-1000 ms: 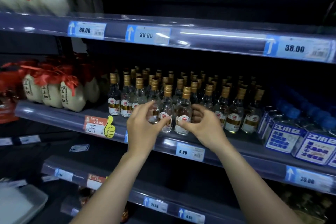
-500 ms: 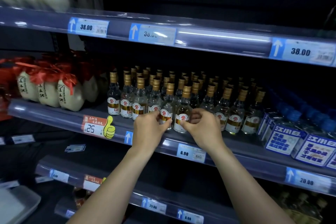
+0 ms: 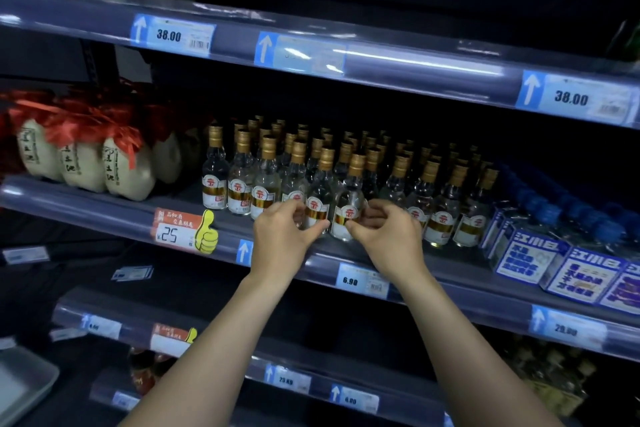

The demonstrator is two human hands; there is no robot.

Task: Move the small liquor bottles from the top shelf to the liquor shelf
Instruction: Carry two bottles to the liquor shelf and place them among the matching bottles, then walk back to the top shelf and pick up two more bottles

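Several rows of small clear liquor bottles with gold caps and red-gold labels stand on the middle shelf. My left hand pinches the lower part of one front-row bottle between fingers and thumb. Just to the right, my right hand is closed on the neighbouring front bottle at its label. Both bottles stand upright on the shelf, side by side. The top shelf above shows only its price rail, and what sits on it is dark.
Pale ceramic jars with red ribbons stand left of the bottles. Blue-and-white boxes with blue-capped bottles fill the right end. A 6.90 price tag hangs below my hands. Lower shelves and a grey tray lie beneath.
Both hands have drawn in and closed on the two front bottles. The bottles remain on the shelf, and the view has shifted slightly.
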